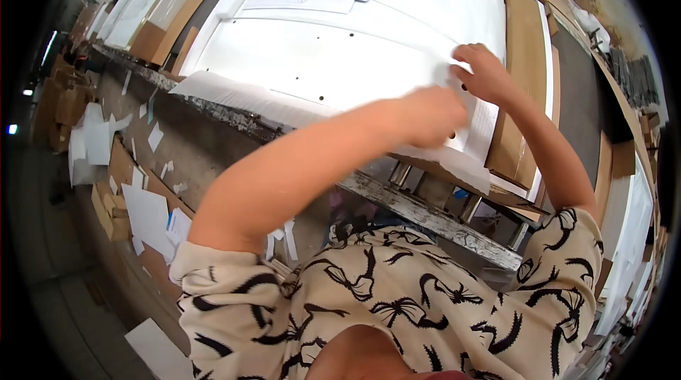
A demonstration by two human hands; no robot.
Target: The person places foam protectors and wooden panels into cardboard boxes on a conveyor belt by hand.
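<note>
- Both hands rest on a white perforated sheet [333, 61] on the tabletop [425, 213]: left hand [433, 116] blurred, pressed flat; right hand [482, 71] pinching its edge.
- Brown cardboard panels [523, 46] lie just right.
- Paper scraps [149, 213] litter the floor.

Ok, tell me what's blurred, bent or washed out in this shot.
Head view: the left hand is smeared by motion blur, the right hand is sharper; the white sheet glares nearly featureless; the bench edge bows with fisheye distortion, and the corners go black.
</note>
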